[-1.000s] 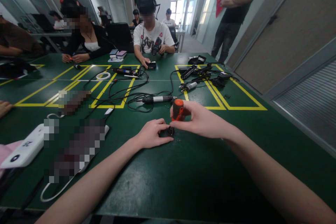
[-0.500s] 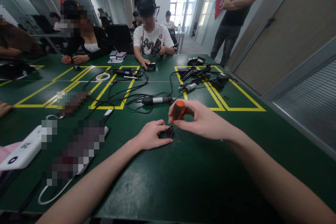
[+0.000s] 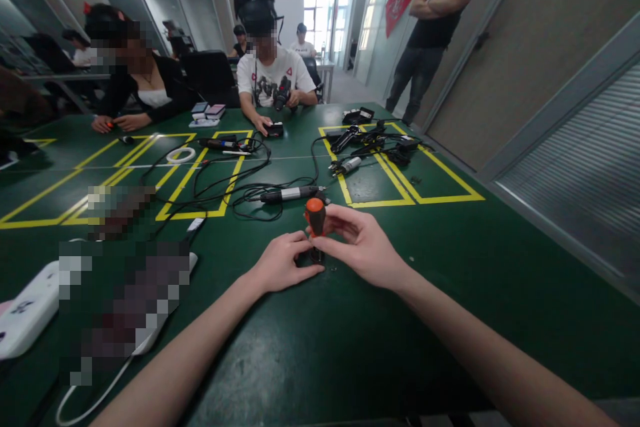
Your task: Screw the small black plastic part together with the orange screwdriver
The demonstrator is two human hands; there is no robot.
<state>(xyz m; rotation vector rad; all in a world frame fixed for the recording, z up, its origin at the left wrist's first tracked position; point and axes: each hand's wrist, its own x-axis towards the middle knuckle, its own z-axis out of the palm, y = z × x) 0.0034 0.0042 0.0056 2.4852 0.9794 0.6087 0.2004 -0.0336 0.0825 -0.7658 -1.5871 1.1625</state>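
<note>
My right hand grips a stubby screwdriver with an orange and black handle, held upright with its tip down on a small black part. My left hand rests on the green table with its fingers pinched round that small black part, holding it in place. Both hands meet near the middle of the table, just in front of a tangle of black cables.
A black and silver tool with black cables lies just beyond my hands. A white device with a white cord sits at the left. More tools and plugs lie in a yellow-taped square. People sit across the table; one stands at the right.
The screwdriver has swung from a tilt to upright over the black part. My right hand has drawn closer to my left. The view has shifted slightly to the right.
</note>
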